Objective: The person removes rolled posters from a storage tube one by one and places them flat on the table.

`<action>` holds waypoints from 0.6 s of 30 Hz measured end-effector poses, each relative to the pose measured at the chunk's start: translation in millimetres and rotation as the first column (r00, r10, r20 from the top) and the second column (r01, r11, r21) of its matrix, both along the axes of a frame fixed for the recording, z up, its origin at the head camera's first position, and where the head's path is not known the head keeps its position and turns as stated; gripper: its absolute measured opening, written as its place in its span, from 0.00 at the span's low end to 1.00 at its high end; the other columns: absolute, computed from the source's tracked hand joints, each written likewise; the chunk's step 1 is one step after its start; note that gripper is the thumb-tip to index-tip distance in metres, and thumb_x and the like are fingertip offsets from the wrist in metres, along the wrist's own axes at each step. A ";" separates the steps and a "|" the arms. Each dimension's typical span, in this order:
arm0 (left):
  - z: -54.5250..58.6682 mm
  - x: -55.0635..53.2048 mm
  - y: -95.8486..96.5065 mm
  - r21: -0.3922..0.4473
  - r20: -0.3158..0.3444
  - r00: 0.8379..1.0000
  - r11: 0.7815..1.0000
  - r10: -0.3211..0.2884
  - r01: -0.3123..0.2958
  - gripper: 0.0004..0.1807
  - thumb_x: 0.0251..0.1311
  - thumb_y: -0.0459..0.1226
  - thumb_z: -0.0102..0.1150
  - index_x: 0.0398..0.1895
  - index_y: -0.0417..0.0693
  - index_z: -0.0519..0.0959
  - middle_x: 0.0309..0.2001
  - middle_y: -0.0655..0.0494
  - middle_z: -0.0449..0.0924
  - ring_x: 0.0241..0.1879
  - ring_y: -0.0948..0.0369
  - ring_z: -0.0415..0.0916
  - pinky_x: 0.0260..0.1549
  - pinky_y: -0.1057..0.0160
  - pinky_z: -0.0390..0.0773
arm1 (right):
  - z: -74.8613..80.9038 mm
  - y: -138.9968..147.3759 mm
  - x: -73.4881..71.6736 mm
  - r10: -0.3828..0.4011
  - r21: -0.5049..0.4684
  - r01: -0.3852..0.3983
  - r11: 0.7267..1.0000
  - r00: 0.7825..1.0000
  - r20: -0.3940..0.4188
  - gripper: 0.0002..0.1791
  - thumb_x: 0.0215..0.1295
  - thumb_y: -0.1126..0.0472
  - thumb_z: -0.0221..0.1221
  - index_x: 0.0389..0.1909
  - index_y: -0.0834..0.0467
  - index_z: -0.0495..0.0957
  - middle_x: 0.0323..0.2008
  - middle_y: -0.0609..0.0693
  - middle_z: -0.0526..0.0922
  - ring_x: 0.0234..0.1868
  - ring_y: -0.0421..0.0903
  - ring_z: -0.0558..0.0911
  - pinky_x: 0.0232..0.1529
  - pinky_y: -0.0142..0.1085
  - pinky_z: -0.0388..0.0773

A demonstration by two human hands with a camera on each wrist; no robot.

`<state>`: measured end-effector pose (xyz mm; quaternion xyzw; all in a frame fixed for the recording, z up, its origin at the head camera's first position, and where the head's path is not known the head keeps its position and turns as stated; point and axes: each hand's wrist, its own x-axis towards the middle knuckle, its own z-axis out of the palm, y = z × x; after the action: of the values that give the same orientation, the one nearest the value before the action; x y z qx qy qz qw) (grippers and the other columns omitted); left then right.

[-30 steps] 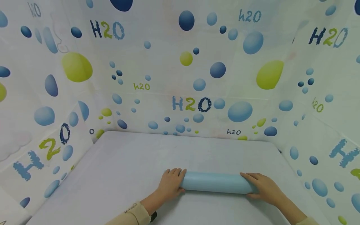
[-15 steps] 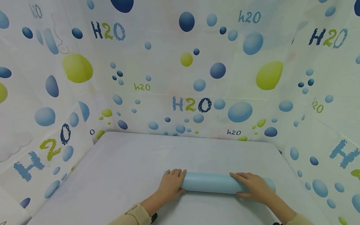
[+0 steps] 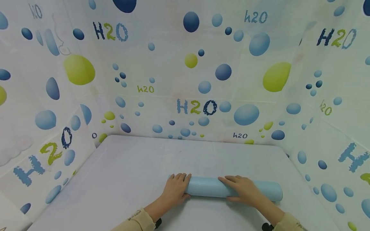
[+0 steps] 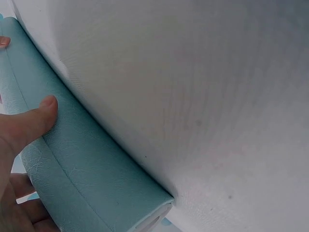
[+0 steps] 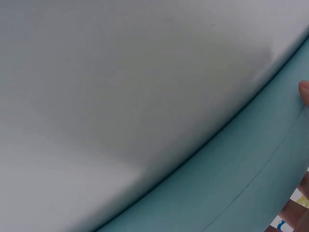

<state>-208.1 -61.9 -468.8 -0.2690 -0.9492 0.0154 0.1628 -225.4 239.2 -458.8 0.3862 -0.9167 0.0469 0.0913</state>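
A light blue rolled-up mat lies crosswise on the white table. My left hand grips it near its left end, with the thumb on the near side and the fingers over the far side. Right of the middle, my right hand holds the roll in the same way, and its right end sticks out past that hand. The left wrist view shows the left thumb on the mat beside a long edge line, and a pale inner layer at the open end. In the right wrist view only fingertips show beside the mat.
The white tabletop stretches out behind and around the roll. Patterned sheets with blue and green drops and H2O lettering hang at the back, left and right of the table.
My right hand has slid left along the roll, from its right end towards the middle, uncovering that end. The left hand and the roll have stayed in place.
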 end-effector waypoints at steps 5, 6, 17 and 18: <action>-0.9 -0.7 -0.7 0.003 -0.007 1.000 1.000 -0.004 0.004 0.40 0.41 0.55 0.69 0.57 0.44 0.71 0.48 0.48 0.76 0.48 0.53 0.74 0.45 0.50 0.74 | -1.4 -15.9 -1.4 0.024 0.021 -0.023 1.000 0.999 -0.033 0.43 0.47 0.42 0.66 0.65 0.46 0.62 0.53 0.52 0.75 0.45 0.51 0.78 0.38 0.48 0.76; -1.1 -0.6 -0.8 0.005 -0.008 1.000 1.000 -0.005 0.005 0.40 0.41 0.55 0.69 0.57 0.43 0.71 0.48 0.48 0.76 0.48 0.53 0.74 0.45 0.49 0.74 | -1.5 -18.7 -1.8 0.027 0.026 -0.026 0.999 0.999 -0.037 0.43 0.46 0.42 0.66 0.66 0.45 0.61 0.53 0.52 0.75 0.45 0.51 0.78 0.38 0.48 0.76; 1.6 1.4 -0.4 0.018 0.013 1.000 1.000 -0.009 0.008 0.40 0.41 0.54 0.69 0.57 0.43 0.71 0.48 0.47 0.76 0.49 0.52 0.74 0.45 0.48 0.74 | -2.3 -37.0 -3.1 0.063 0.041 -0.060 0.997 0.995 -0.081 0.47 0.42 0.42 0.69 0.65 0.44 0.60 0.52 0.53 0.75 0.42 0.52 0.79 0.35 0.46 0.77; 1.7 1.5 -0.3 0.021 0.012 1.000 1.000 -0.009 0.009 0.40 0.40 0.54 0.69 0.57 0.43 0.71 0.48 0.47 0.76 0.48 0.52 0.74 0.45 0.48 0.74 | -2.8 -37.6 -3.2 0.062 0.044 -0.059 0.997 0.995 -0.082 0.47 0.41 0.42 0.69 0.66 0.44 0.60 0.52 0.53 0.75 0.42 0.52 0.79 0.36 0.46 0.77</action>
<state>-206.6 -62.2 -467.1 -0.2716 -0.9490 0.0034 0.1598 -228.6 201.6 -461.6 0.4171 -0.9008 0.0146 0.1198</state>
